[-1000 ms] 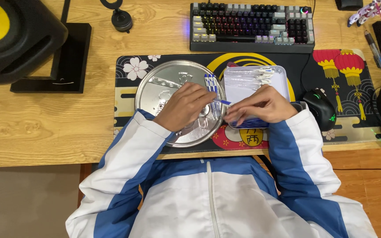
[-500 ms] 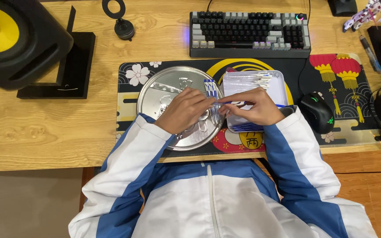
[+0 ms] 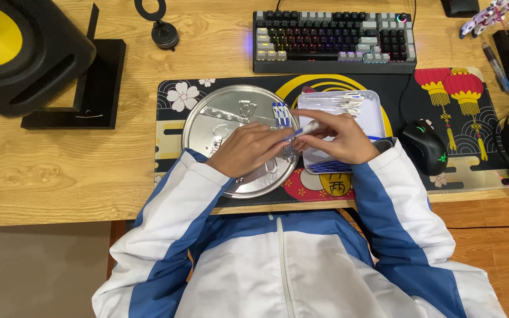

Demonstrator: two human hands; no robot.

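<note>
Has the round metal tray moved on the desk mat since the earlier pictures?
No. The round metal tray keeps its place on the desk mat, beside the white flower print; only the head camera shifted slightly.

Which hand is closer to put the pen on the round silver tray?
Probably the left hand. It already lies over the round silver tray and shares the pen with the right hand, which sits over the white tray.
</note>
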